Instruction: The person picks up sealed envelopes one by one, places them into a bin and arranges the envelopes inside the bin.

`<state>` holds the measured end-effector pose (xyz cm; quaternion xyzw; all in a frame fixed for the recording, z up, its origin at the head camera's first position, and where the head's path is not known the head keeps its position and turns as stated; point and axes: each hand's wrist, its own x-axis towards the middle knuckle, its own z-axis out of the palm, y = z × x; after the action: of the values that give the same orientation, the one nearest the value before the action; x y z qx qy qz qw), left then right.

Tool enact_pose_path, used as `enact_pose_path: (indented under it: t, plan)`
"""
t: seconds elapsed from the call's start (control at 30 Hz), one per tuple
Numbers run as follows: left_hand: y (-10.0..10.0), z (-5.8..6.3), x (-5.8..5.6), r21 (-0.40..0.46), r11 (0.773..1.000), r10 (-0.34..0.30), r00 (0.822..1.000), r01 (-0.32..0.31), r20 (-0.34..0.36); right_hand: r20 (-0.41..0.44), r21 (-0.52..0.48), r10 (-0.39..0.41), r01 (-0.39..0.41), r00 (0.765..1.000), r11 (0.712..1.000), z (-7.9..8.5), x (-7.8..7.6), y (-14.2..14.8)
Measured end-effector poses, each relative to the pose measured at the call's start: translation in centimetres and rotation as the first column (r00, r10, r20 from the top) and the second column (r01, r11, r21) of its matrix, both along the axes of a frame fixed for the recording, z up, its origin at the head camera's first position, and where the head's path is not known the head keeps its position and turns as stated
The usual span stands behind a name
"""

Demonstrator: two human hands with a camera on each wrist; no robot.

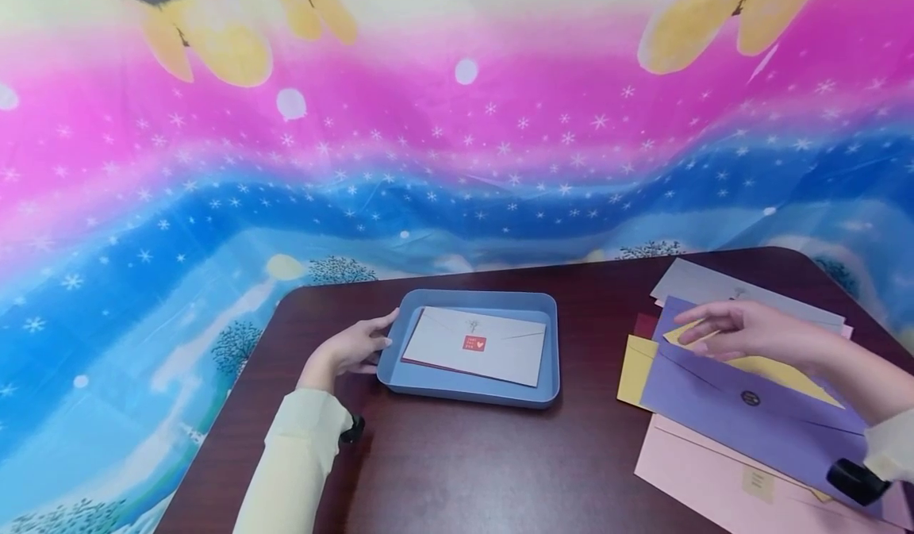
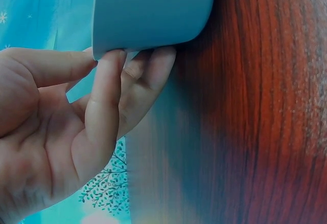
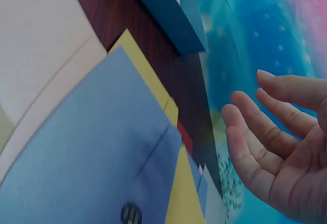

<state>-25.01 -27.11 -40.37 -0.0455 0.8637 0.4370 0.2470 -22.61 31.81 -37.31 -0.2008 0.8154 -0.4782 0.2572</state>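
Observation:
A shallow blue tray (image 1: 464, 393) stands on the table, and in it lies a white envelope (image 1: 510, 351) with a red heart sticker. At the tray's left end, my left hand (image 2: 61, 106) has its thumb at the rim and bent fingers (image 2: 104, 91) against the outer wall. My right hand (image 1: 757, 332) hovers over a pile of envelopes, its fingers loosely bent and holding nothing. Beneath it is a purple envelope (image 1: 700, 383) with a dark round seal. A yellow envelope (image 1: 631, 371) and a pink one (image 1: 685, 459) stick out from the pile.
Behind the right hand lies a pale grey envelope (image 1: 700, 278), and a dark red corner (image 1: 646, 325) shows at the pile's left. Under everything is a dark brown wooden table (image 1: 457, 470). A colourful snow-patterned cloth (image 1: 443, 145) hangs along the table's back edge.

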Motion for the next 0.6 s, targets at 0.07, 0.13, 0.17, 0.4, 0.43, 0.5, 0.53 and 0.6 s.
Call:
enact_pose_path:
  t: [0.07, 0.13, 0.17, 0.4, 0.43, 0.5, 0.53, 0.6]
  plan:
    - [0.0, 0.0, 0.1, 0.007, 1.000, -0.003, 1.000, 0.003, 0.000, -0.005, 0.011, -0.007, 0.007, 1.000, 1.000, -0.3, 0.2, 1.0]
    - [0.0, 0.0, 0.1, 0.015, 1.000, -0.004, 1.000, 0.004, 0.000, -0.013, 0.045, -0.028, 0.028, 1.000, 0.999, -0.6, 0.6, 2.0]
    - [0.0, 0.0, 0.2, 0.018, 1.000, -0.003, 1.000, 0.003, 0.000, -0.013, 0.067, -0.047, 0.048, 0.999, 0.997, -0.7, 0.8, 2.5]
    - [0.0, 0.0, 0.3, 0.021, 1.000, 0.001, 1.000, -0.001, 0.001, -0.111, 0.315, -0.176, 0.203, 0.978, 0.927, -1.6, 2.3, 5.1]
    - [0.0, 0.0, 0.3, 0.021, 1.000, 0.001, 1.000, -0.001, 0.002, -0.131, 0.347, -0.180, 0.215, 0.975, 0.913, -1.9, 2.4, 5.4]
    - [-0.1, 0.0, 0.3, 0.022, 1.000, 0.001, 1.000, -0.001, 0.004, -0.174, 0.399, -0.158, 0.216, 0.972, 0.891, -2.5, 2.5, 6.1]
    - [-0.1, 0.0, 0.3, 0.023, 1.000, 0.006, 1.000, -0.006, 0.006, -0.201, 0.418, -0.141, 0.215, 0.969, 0.882, -2.8, 2.5, 6.4]
    - [-0.1, -0.1, 0.2, 0.024, 1.000, 0.011, 1.000, -0.011, 0.007, -0.247, 0.443, -0.119, 0.221, 0.962, 0.869, -3.5, 2.6, 6.8]
